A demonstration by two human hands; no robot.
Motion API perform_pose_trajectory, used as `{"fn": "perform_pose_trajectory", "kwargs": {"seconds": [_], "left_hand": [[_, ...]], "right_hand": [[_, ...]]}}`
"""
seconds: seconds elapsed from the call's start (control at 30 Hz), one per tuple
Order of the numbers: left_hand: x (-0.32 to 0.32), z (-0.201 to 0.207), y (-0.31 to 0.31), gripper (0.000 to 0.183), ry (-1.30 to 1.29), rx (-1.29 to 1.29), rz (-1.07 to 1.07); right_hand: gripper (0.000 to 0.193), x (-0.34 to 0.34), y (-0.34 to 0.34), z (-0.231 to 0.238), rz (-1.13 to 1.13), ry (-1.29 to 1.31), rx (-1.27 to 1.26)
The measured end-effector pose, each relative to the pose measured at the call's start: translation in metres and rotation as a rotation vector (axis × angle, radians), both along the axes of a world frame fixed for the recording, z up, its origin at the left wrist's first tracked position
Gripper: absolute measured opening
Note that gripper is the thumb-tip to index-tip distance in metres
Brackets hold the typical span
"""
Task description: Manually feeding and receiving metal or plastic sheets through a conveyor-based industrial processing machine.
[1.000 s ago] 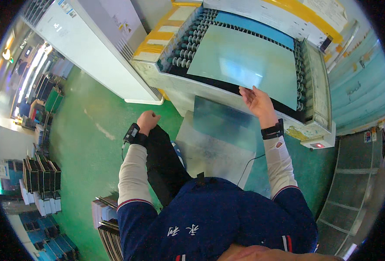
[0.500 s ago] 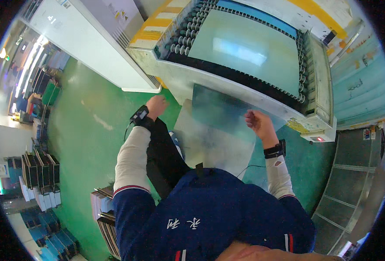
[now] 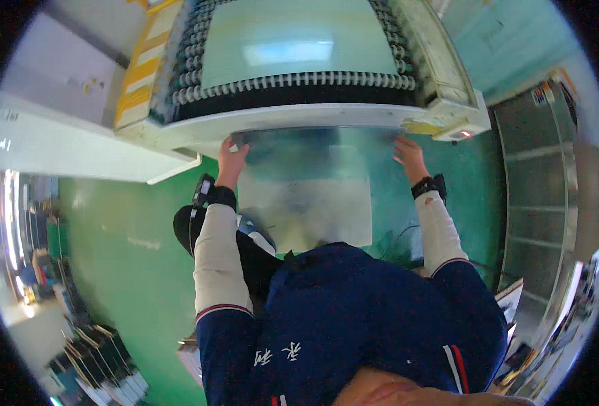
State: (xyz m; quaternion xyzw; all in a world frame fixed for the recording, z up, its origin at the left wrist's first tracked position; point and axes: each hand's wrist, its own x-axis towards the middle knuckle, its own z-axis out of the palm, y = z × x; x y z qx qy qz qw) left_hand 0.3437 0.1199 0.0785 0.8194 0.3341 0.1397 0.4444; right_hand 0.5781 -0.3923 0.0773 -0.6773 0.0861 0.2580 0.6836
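Observation:
A clear, greenish see-through sheet (image 3: pixel 306 152) spans the gap between my hands, just below the front edge of the roller machine (image 3: pixel 299 114). At its left side my left hand (image 3: pixel 231 164) has thumb and fingers bent around the edge. My right hand (image 3: pixel 410 157) is at the opposite side, fingers curled at the edge there. Motion blur softens the sheet, and its lower border is hard to make out. On the machine's rollers lies a pale green rectangular panel (image 3: pixel 299 51) with a bright reflection on it.
Below the sheet, a pale rectangular surface (image 3: pixel 306 220) shows above the green floor (image 3: pixel 137 210). A white cabinet (image 3: pixel 76 145) stands at left. Grey framed panels (image 3: pixel 536 203) are at right. Racks of thin boards (image 3: pixel 103 355) stand at lower left.
My view has turned to the right, squaring up with the machine. My left hand, previously away from the sheet, has come to its left edge. My right hand stays by the right side.

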Motion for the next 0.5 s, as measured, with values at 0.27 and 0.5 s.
{"fn": "perform_pose_trajectory", "kwargs": {"seconds": [0.27,0.5], "left_hand": [[0.009,0.001,-0.008,0.056,-0.007,-0.188,0.128],[0.003,-0.004,-0.009,0.052,-0.073,-0.141,0.137]], "right_hand": [[0.039,-0.013,0.012,0.000,-0.167,-0.038,-0.128],[0.043,-0.031,0.026,-0.011,-0.210,-0.164,-0.129]]}}
